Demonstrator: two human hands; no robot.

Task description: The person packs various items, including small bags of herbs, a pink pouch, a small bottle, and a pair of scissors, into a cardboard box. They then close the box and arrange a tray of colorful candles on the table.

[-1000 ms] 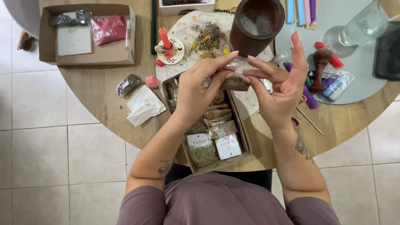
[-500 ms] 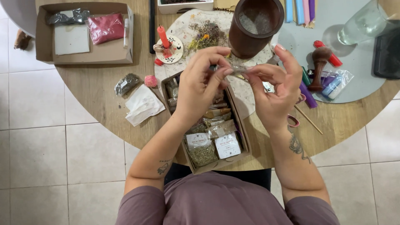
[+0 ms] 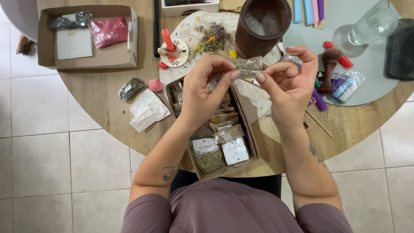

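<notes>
At 10 o'clock on the round table stands a shallow cardboard tray. Near centre lies a long box packed with herb packets. Above it, the left hand pinches one end of a small clear packet between thumb and fingertips; the right hand pinches the other end. The packet hangs between both hands, just below the brown wooden cup at 12 o'clock. Judged step: working the packet's seal open. The next move likely calls for a steady, opposed pull, keeping the packet level.
</notes>
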